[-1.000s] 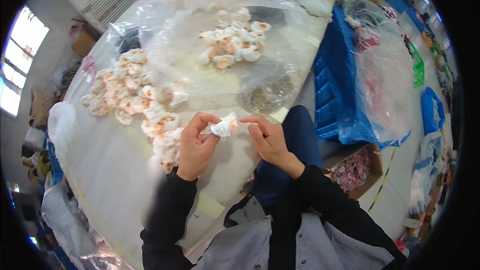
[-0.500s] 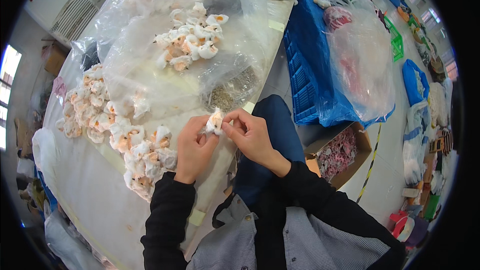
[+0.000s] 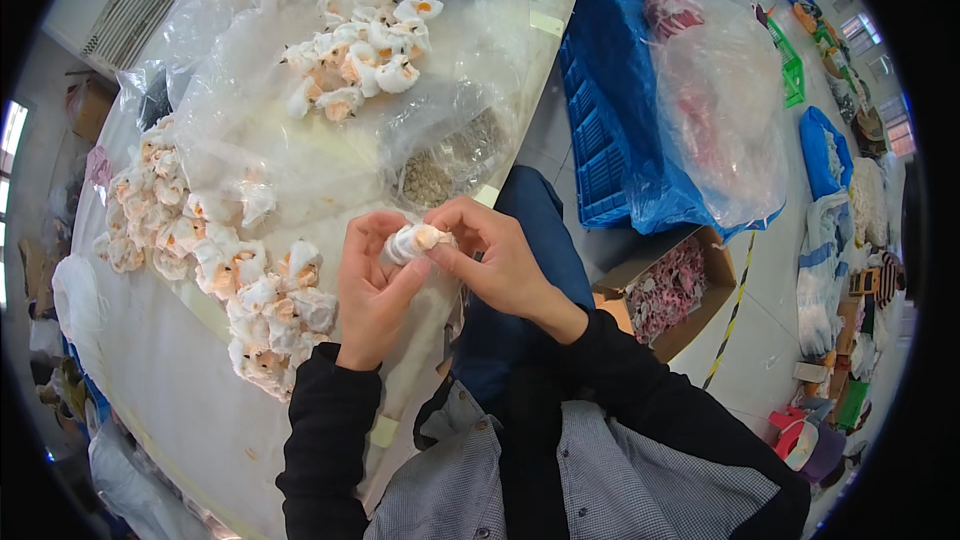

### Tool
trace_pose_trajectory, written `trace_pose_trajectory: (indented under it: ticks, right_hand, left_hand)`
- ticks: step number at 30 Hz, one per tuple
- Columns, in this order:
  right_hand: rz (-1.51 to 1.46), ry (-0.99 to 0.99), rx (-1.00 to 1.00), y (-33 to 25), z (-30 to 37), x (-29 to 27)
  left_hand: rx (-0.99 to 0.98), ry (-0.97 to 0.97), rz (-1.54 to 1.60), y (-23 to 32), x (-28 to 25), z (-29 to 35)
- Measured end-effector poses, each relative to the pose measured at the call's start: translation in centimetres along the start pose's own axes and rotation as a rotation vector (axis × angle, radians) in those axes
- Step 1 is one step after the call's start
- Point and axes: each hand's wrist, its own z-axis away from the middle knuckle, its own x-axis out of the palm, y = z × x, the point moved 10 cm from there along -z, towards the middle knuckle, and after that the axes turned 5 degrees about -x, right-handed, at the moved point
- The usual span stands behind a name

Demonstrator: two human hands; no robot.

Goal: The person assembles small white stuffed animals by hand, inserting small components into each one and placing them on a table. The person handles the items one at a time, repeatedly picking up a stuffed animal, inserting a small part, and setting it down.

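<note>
Between my two hands, over the near edge of the table [image 3: 180,360], is a small white and peach plush piece [image 3: 408,243]. My left hand [image 3: 370,290] grips its left end between thumb and fingers. On the other side my right hand [image 3: 500,255] pinches the peach end. The plush piece lies tilted sideways, and the fingers cover part of it. A heap of similar fluffy pieces [image 3: 265,300] spreads over the table left of my hands. More plush pieces [image 3: 365,55] rest on a clear plastic bag [image 3: 300,155] farther away.
Small beige-grey bits [image 3: 428,183] sit in clear plastic just beyond my hands. To the right stands a blue crate [image 3: 592,165] with bagged items. Below it is a cardboard box [image 3: 715,290] of pink scraps [image 3: 665,290]. Yellow-black tape [image 3: 735,325] marks the floor.
The plush piece has turned from upright to lying sideways, its peach part now facing my right hand. Both hands have shifted slightly, and the whole view has moved a little.
</note>
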Motion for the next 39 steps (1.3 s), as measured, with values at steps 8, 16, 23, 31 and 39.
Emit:
trace_pose_trajectory:
  ticks: [8, 16, 23, 31, 39]
  right_hand:
    - [-0.131, 0.13, 0.101, -0.7, 0.8, -0.8]
    - [0.128, 0.271, -0.012, -1.5, 0.8, -2.1]
    - [0.597, 0.253, -0.465, -5.8, 1.7, -0.1]
    - [0.653, 0.202, -0.416, -5.2, 1.0, 0.7]
    - [0.164, 0.27, -0.094, -2.2, 0.5, -0.8]
  left_hand:
    - [-0.081, -0.06, -0.055, -0.4, -0.1, -0.7]
    - [-0.107, -0.09, 0.013, -1.2, 0.0, -1.3]
    - [-0.079, 0.066, -0.085, -0.9, -0.9, -0.5]
    - [-0.007, 0.036, -0.377, -0.1, -1.2, -0.2]
    - [-0.081, 0.018, -0.093, -1.1, -1.1, -0.6]
